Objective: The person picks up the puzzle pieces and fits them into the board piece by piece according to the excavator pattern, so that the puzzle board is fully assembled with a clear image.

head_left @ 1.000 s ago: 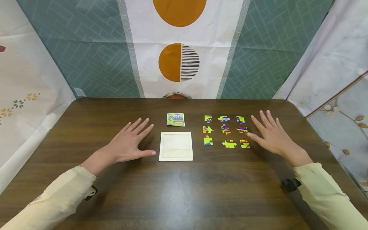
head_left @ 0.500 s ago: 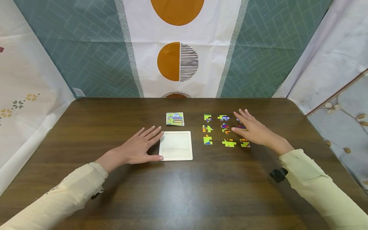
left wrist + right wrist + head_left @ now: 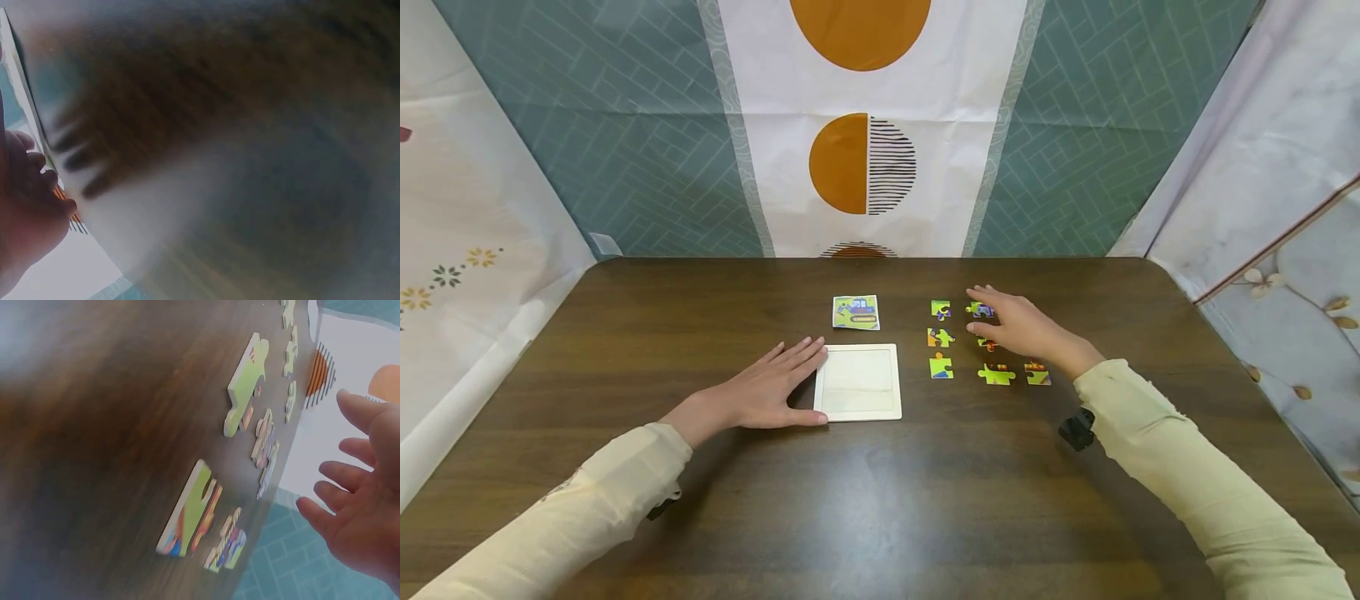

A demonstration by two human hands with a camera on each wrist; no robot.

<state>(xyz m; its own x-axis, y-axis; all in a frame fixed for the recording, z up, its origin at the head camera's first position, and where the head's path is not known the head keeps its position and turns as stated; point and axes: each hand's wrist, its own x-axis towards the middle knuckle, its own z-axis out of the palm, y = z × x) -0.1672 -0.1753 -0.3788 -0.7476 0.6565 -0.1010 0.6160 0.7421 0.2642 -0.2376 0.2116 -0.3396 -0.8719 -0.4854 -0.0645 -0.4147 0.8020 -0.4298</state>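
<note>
My left hand (image 3: pixel 752 396) lies at the left edge of a pale square puzzle tray (image 3: pixel 896 385), fingers straight and thumb spread, fingertips right at the rim. In the left wrist view the same hand (image 3: pixel 31 215) shows at the left edge above the glossy tabletop. My right hand (image 3: pixel 1026 329), fingers extended and holding nothing, hovers over the loose jigsaw pieces, hiding some of them. The right wrist view shows this hand (image 3: pixel 369 494) above the table beside a green puzzle piece (image 3: pixel 247 387). Nearest the front stand a blue-cornered piece (image 3: pixel 941 367) and a wide green piece (image 3: pixel 997 376).
A small picture card with a blue excavator (image 3: pixel 856 313) lies behind the tray. The loose pieces are laid out in rows to the tray's right on the dark wooden table (image 3: pixel 865 508). Patterned cloth (image 3: pixel 677 167) hangs behind the table's far edge.
My left hand has moved right, up to the tray's left edge. The right hand has swept left from beside the pieces to over their middle. Tray, card and visible pieces have stayed put.
</note>
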